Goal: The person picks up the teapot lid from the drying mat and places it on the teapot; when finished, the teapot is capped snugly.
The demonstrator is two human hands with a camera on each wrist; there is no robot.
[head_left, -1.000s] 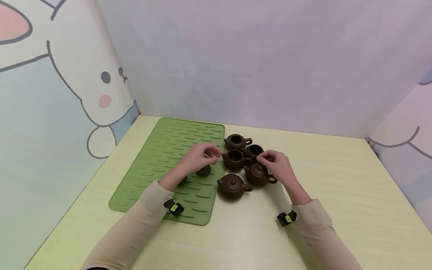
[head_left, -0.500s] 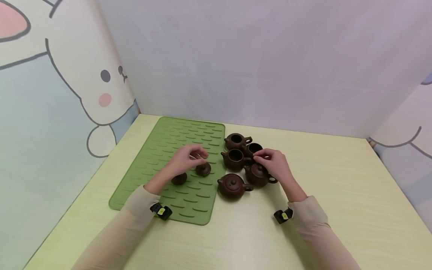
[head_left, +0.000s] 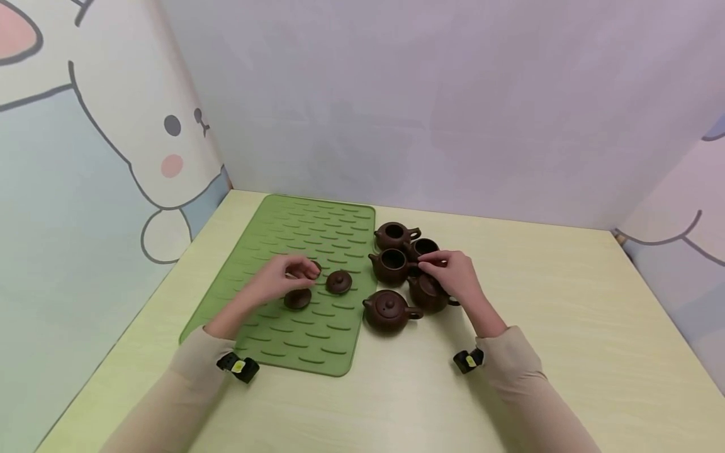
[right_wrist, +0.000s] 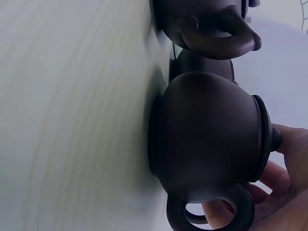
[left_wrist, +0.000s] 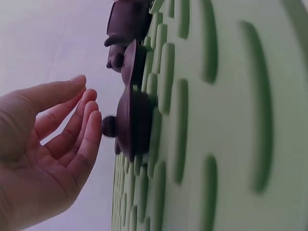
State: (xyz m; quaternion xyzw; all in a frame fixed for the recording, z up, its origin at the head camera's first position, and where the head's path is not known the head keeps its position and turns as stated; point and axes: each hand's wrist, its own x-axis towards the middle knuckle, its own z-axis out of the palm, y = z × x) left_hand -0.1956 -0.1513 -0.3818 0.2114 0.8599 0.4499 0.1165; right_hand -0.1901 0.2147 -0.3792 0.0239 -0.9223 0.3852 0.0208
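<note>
My left hand (head_left: pixel 283 277) hovers over the green mat with bent, loose fingers and nothing between them. In the left wrist view its fingertips are close to the knob of a dark brown teapot lid (left_wrist: pixel 132 122). A second lid (head_left: pixel 338 282) lies to the right on the mat, and another (head_left: pixel 315 268) is partly hidden behind the fingers. My right hand (head_left: pixel 455 274) is above a lidded teapot (head_left: pixel 428 294). In the right wrist view a finger is right at that teapot's lid knob (right_wrist: pixel 275 139), with the other fingers beyond the lid.
Three lidless teapots, one at the back (head_left: pixel 393 234), one at the right (head_left: pixel 423 248) and one in front (head_left: pixel 391 267), cluster beside the green mat (head_left: pixel 317 352). Another lidded teapot (head_left: pixel 387 313) stands nearest me. A pale wall rises behind the table.
My left hand has moved left and toward me, from beside the teapots to over the lids. My right hand has shifted slightly left above the lidded teapot.
</note>
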